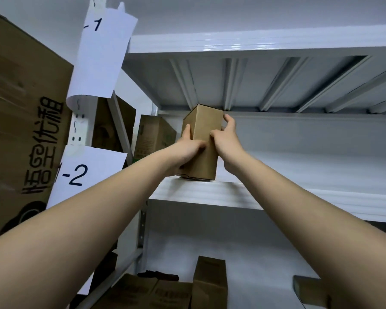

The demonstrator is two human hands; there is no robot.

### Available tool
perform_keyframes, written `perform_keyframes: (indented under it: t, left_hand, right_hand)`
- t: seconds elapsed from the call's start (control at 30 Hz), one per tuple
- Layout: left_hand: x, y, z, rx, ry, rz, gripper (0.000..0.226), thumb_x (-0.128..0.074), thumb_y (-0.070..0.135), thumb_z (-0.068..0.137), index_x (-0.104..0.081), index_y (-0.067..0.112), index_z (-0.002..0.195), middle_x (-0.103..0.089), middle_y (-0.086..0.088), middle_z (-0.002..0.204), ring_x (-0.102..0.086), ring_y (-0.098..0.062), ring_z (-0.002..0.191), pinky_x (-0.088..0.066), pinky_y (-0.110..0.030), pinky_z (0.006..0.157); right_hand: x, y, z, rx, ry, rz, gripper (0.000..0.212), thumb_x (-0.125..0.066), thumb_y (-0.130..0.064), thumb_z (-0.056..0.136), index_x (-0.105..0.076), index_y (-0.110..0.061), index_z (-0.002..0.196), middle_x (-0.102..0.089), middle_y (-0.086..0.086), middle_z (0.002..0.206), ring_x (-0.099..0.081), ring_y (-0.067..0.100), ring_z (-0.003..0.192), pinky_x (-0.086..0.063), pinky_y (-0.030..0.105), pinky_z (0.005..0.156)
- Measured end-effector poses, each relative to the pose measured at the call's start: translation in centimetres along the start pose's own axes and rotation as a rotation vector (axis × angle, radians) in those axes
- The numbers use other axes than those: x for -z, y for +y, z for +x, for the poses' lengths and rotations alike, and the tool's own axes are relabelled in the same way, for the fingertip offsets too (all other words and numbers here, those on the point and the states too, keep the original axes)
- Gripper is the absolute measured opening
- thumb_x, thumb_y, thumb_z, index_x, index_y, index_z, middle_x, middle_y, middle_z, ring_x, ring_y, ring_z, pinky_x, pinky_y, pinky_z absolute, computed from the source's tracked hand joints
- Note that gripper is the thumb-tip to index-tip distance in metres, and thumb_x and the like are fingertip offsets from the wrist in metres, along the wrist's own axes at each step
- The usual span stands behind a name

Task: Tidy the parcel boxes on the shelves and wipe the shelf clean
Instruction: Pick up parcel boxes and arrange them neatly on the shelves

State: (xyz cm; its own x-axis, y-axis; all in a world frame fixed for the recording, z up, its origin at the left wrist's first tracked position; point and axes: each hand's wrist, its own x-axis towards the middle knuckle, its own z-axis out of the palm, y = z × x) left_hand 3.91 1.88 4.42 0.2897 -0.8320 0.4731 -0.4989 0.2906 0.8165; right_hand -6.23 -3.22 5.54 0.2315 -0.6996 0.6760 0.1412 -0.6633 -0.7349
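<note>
On shelf (210, 192), one box (204, 139), two hands

We take the upright parcel box (203, 139) as reference. Right of it, the white shelf board (299, 175) runs bare to the frame edge, open passage there. Above it, the ribbed underside of the upper shelf (276, 81) sits close, little headroom. Left of it, another carton (153, 136) and the shelf upright (154, 112) block the way. Both hands (188, 150) (226, 139) flank the box.
</note>
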Motion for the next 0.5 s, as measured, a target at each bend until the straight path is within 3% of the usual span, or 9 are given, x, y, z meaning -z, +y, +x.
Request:
perform_keyframes:
  t: [0.13, 0.23, 0.37, 0.5]
  left_hand:
    - [1.9, -0.8, 1.3, -0.01, -0.001, 0.056, 0.06, -0.045, 0.027, 0.099, -0.013, 0.033, 0.149, -0.051, -0.002, 0.118, -0.054, -0.016, 0.089, -0.047, -0.033, 0.072]
    - [2.7, -1.2, 2.7, 0.019, -0.009, 0.145, 0.056, -0.046, 0.03, 0.098, -0.018, 0.034, 0.147, -0.051, -0.004, 0.115, -0.055, -0.023, 0.095, -0.046, -0.037, 0.079]
    - [3.2, -1.1, 5.0, 0.027, 0.034, 0.407, 0.059, -0.051, 0.025, 0.097, -0.02, 0.027, 0.146, -0.053, -0.007, 0.118, -0.059, -0.024, 0.097, -0.052, -0.039, 0.083]
    - [3.8, -0.9, 8.3, -0.065, 0.144, 0.753, 0.081, -0.062, 0.023, 0.091, -0.008, 0.019, 0.151, -0.054, -0.009, 0.125, -0.061, -0.02, 0.089, -0.054, -0.034, 0.079]
  right_hand:
    - [-0.5, 0.1, 2.2, 0.014, -0.155, -0.153, 0.073, -0.042, -0.006, 0.092, -0.006, -0.033, 0.15, -0.059, 0.004, 0.108, -0.057, 0.022, 0.088, -0.054, 0.039, 0.083]
    - [-0.6, 0.1, 4.4, 0.06, -0.269, -0.286, 0.077, -0.046, -0.008, 0.091, -0.004, -0.034, 0.15, -0.055, 0.006, 0.118, -0.06, 0.025, 0.086, -0.058, 0.041, 0.075]
    - [-0.7, 0.2, 7.0, 0.113, -0.344, -0.608, 0.063, -0.05, -0.016, 0.092, -0.02, -0.029, 0.146, -0.049, 0.009, 0.121, -0.065, 0.03, 0.076, -0.059, 0.041, 0.073]
    - [-1.2, 0.9, 9.7, 0.108, -0.435, -0.828, 0.059, -0.051, -0.018, 0.093, -0.023, -0.027, 0.145, -0.052, 0.01, 0.123, -0.072, 0.028, 0.082, -0.06, 0.04, 0.076]
